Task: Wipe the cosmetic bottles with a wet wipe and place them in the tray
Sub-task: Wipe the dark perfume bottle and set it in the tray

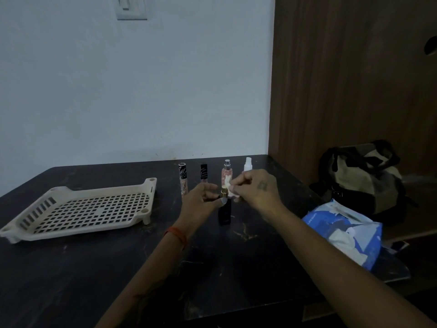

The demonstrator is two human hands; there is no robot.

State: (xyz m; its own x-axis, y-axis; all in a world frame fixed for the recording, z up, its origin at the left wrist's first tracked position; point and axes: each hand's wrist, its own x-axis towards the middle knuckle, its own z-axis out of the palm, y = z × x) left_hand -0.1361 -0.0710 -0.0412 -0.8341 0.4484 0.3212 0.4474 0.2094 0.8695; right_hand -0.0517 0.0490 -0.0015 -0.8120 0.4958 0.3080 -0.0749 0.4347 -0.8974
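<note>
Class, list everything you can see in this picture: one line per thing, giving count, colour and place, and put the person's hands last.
tray: 1, cream, perforated, left on table
table: 1, black with pale veins, foreground
tube bottles: 2, black-capped, upright at back
spray bottles: 2, one pinkish, one white, upright right of the tubes
dark bottle: 1, black with gold collar, upright at centre
wet wipe: 1, white, against the dark bottle's top
wipes pack: 1, blue and white, right table edge
bag: 1, beige and black, right of table
wall switch: 1, white, top
left hand: holds the dark bottle's neck
right hand: pinches the wet wipe
</note>
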